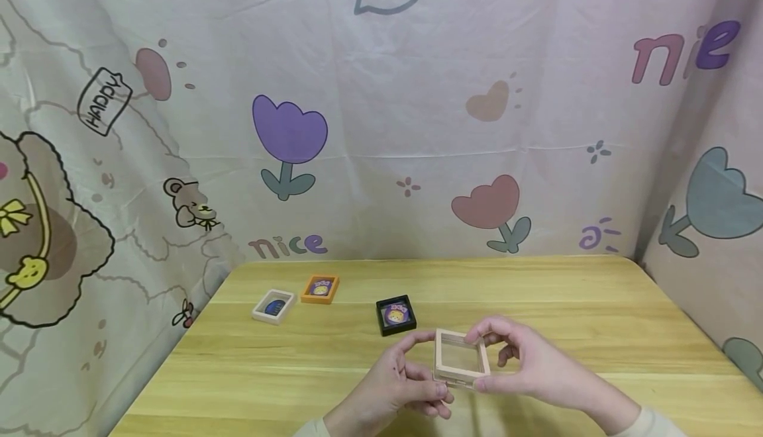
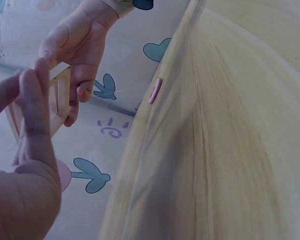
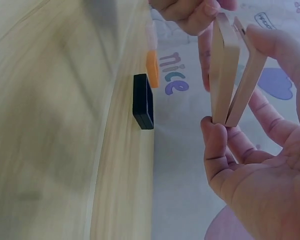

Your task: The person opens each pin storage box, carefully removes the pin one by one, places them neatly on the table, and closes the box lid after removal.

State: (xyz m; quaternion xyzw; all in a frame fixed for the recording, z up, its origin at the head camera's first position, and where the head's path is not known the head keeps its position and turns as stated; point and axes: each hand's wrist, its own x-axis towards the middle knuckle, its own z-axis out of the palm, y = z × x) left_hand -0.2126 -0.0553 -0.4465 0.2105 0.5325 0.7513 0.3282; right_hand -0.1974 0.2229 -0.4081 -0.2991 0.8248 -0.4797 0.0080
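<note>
Over the near part of the table, a beige square display frame [image 1: 459, 373] with a clear window is held up between both hands. My left hand [image 1: 396, 381] grips its left side, thumb at the lower corner and index finger at the upper one. On the opposite side, my right hand [image 1: 530, 364] holds the frame with its thumb low and index finger on top. In the right wrist view the frame appears as two halves, a near half [image 3: 225, 75] and a far half [image 3: 247, 82], parted at the top and meeting at the bottom. Its window shows nothing inside.
On the wooden table [image 1: 566, 304] a black frame [image 1: 405, 328] and an orange frame [image 1: 318, 299] each show a picture badge. Beside them lies a white frame [image 1: 268, 318] with a dark blue piece. A small pink item [image 2: 155, 91] lies on the table. Printed cloth [image 1: 381, 126] hangs behind.
</note>
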